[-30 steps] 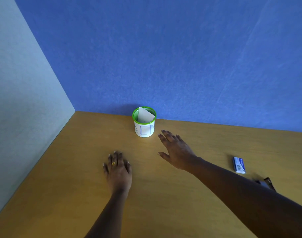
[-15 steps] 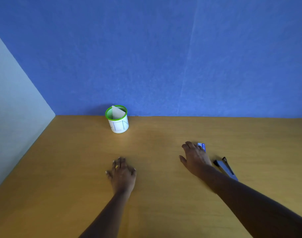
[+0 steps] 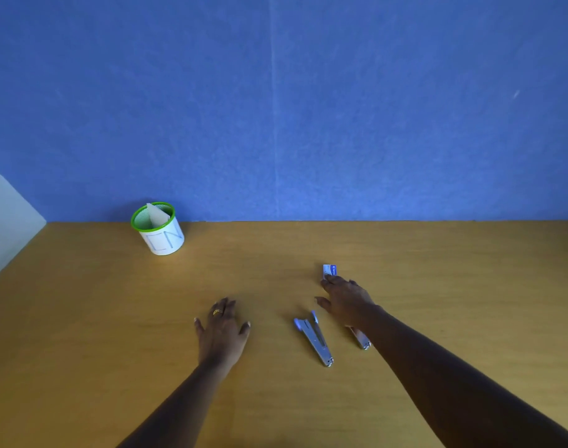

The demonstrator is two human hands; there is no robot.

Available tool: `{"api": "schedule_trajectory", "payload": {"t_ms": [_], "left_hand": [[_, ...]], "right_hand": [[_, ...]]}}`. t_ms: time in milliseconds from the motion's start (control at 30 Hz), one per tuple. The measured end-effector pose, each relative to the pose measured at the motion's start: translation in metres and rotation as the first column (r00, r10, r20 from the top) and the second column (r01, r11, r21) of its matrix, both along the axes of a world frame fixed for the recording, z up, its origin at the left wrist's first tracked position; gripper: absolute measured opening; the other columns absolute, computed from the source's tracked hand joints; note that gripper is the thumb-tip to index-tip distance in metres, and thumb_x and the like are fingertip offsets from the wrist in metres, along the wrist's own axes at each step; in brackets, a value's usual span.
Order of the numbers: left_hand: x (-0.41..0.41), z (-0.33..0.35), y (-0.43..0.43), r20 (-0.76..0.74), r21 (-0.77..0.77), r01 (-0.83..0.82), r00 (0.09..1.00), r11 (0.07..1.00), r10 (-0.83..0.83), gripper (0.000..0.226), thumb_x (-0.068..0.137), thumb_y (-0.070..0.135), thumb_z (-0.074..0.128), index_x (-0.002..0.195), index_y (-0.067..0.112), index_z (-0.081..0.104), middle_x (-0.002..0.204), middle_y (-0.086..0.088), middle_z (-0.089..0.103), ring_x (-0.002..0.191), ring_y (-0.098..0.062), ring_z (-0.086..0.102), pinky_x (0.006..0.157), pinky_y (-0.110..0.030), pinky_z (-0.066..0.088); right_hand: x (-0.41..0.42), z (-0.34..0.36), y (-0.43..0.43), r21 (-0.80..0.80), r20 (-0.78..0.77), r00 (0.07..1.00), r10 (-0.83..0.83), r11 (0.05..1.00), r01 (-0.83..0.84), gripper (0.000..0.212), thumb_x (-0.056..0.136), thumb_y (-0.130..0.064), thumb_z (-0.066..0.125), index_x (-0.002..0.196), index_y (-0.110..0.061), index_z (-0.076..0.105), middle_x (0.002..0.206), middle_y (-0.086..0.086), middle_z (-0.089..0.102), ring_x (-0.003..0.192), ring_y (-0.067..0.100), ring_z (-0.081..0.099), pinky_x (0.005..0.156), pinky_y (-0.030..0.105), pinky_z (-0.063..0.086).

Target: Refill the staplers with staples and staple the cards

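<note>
A small blue and white staple box [image 3: 330, 270] lies on the wooden table [image 3: 82, 318]. My right hand [image 3: 345, 300] reaches over it with fingertips touching its near edge, fingers spread. One metal stapler [image 3: 313, 337] lies between my hands, its jaws apart. A second stapler [image 3: 360, 339] is mostly hidden under my right wrist. My left hand [image 3: 223, 328], wearing a ring, rests flat on the table with nothing in it. White cards [image 3: 156, 215] stand in a green-rimmed white cup [image 3: 161, 236] at the back left.
A blue wall [image 3: 308, 108] rises behind the table's far edge. A pale wall [image 3: 4, 215] bounds the left side.
My right hand swung from near the cup to the right and now touches the staple box. The view turned right, bringing both staplers into sight. My left hand stayed flat.
</note>
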State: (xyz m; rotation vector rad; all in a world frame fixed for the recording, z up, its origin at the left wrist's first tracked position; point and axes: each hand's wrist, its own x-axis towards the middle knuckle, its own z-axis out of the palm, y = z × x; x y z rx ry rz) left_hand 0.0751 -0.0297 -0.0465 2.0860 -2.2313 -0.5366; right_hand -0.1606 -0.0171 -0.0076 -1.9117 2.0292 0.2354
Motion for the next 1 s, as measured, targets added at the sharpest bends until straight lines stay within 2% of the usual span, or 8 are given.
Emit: {"api": "schedule_trajectory", "payload": {"t_ms": [333,533,667,833,1000], "left_hand": [[-0.054,0.007,0.003,0.069,0.014,0.099,0.993,0.995,-0.100,0.057,0.096,0.040,0.040,0.147,0.020,0.024,0.156,0.004,0.019,0.143,-0.011,0.019,0.117,-0.048,0.007],[-0.071,0.016,0.009,0.173,-0.004,0.178,0.969,0.984,-0.175,0.053,0.099,0.038,0.033,0.147,0.019,0.022,0.156,0.004,0.020,0.143,-0.011,0.018,0.116,-0.051,0.006],[-0.077,0.021,0.017,0.218,0.006,0.159,0.963,0.987,-0.157,0.053,0.099,0.039,0.030,0.147,0.018,0.022,0.156,0.004,0.020,0.144,-0.012,0.017,0.116,-0.051,0.006],[-0.088,0.034,0.024,0.184,-0.010,0.136,0.974,0.991,-0.132,0.053,0.099,0.039,0.032,0.147,0.018,0.023,0.155,0.003,0.021,0.143,-0.013,0.019,0.116,-0.050,0.008],[-0.094,0.043,0.028,0.185,-0.037,0.206,0.963,0.978,-0.196,0.053,0.098,0.037,0.035,0.146,0.017,0.023,0.155,0.002,0.022,0.143,-0.013,0.019,0.117,-0.045,0.007]], "right_hand": [[-0.105,-0.002,0.006,0.017,-0.057,0.986,-0.157,0.987,0.158,0.059,0.096,-0.046,0.035,0.144,-0.014,0.027,0.156,0.003,0.020,0.142,0.021,0.020,0.110,0.043,0.031],[-0.135,-0.006,0.016,0.014,-0.091,0.977,-0.195,0.980,0.197,0.062,0.094,-0.049,0.038,0.145,-0.016,0.025,0.156,0.005,0.015,0.144,0.024,0.013,0.112,0.048,0.026],[-0.133,-0.005,0.026,-0.003,-0.098,0.979,-0.179,0.984,0.179,0.063,0.094,-0.050,0.039,0.145,-0.016,0.025,0.157,0.006,0.011,0.144,0.026,0.011,0.113,0.052,0.021],[-0.116,-0.001,0.035,-0.008,-0.021,0.985,-0.174,0.985,0.174,0.062,0.094,-0.048,0.041,0.144,-0.016,0.026,0.156,0.008,0.012,0.144,0.027,0.012,0.111,0.053,0.023],[-0.086,0.003,0.042,-0.023,0.052,0.984,-0.171,0.985,0.173,0.062,0.094,-0.048,0.039,0.145,-0.016,0.025,0.156,0.007,0.013,0.145,0.028,0.009,0.113,0.053,0.019]]}}
